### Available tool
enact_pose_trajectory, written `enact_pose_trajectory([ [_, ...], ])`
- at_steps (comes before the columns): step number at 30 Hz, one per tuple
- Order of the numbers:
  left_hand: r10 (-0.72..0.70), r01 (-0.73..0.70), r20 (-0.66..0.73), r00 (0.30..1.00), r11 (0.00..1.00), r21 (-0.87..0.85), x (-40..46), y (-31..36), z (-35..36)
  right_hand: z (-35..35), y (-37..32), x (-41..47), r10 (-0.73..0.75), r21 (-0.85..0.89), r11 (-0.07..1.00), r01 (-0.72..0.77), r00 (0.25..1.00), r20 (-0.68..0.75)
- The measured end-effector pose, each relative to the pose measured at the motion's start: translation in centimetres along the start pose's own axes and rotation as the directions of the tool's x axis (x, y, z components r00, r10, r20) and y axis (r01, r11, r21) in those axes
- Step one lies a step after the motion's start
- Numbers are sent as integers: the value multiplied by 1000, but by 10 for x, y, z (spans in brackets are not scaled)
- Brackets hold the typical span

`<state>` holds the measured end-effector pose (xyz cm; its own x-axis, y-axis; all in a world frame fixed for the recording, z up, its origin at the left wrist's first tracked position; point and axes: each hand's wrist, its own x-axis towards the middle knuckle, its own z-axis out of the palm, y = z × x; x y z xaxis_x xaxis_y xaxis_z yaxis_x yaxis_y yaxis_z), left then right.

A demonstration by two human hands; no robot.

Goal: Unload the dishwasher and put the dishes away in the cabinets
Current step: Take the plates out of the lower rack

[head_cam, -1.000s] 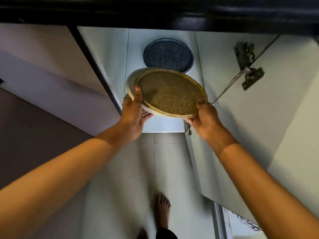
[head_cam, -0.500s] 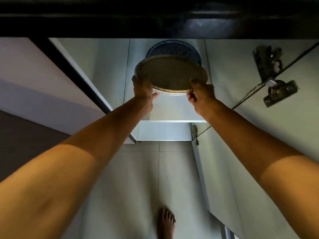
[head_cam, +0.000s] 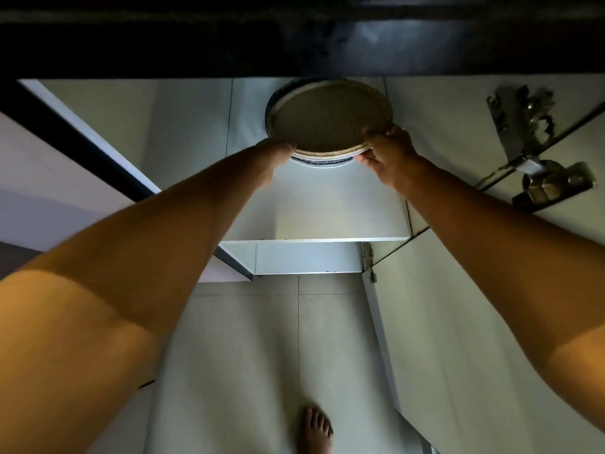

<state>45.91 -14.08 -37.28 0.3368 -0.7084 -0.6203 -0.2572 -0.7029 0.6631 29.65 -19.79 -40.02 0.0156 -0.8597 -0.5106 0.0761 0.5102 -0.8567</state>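
Two stacked speckled tan plates (head_cam: 327, 116) are held flat inside a low white cabinet, directly over a dark blue speckled plate (head_cam: 319, 162) of which only a thin front rim shows. My left hand (head_cam: 276, 152) grips the stack's left edge; its fingers are hidden under the plates. Gripping the right edge, my right hand (head_cam: 386, 149) has its thumb on top of the rim. Whether the stack touches the blue plate I cannot tell.
The white cabinet shelf (head_cam: 314, 208) extends toward me. The open cabinet door (head_cam: 491, 322) stands at the right with metal hinges (head_cam: 530, 149). A dark countertop edge (head_cam: 294, 34) overhangs the opening. A bare foot (head_cam: 314, 430) rests on the tiled floor.
Both hands have carried the plate stack deeper into the cabinet and lower, so it now covers the blue plate. My view has moved closer.
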Motion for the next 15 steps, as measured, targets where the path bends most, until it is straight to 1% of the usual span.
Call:
enact_pose_trajectory([
  [3, 18, -25, 99, 995, 997, 70, 3, -5, 0, 2, 5, 6, -12, -116, 993, 22, 996, 89],
  [5, 20, -38, 142, 990, 991, 132, 3, -10, 2, 2, 8, 3, -4, -245, 969, 35, 992, 124],
  [8, 18, -56, 180, 983, 977, 205, 0, -15, 7, -6, 11, 1, 29, -486, 873, 40, 990, 135],
  [10, 27, -82, 188, 982, 953, 292, -1, -19, 10, -9, 13, -2, 35, -573, 818, 55, 989, 145],
  [11, 21, -88, 188, 982, 930, 356, -4, -23, 13, -10, 14, -6, 29, -599, 798, 66, 989, 148],
  [13, 8, -92, 155, 988, 834, 544, -12, -32, 21, -9, 19, -19, 32, -625, 778, 71, 988, 151],
  [15, 104, -151, 111, 988, 736, 659, -16, -47, 28, -7, 26, -33, 60, -619, 785, 28, 991, 122],
])
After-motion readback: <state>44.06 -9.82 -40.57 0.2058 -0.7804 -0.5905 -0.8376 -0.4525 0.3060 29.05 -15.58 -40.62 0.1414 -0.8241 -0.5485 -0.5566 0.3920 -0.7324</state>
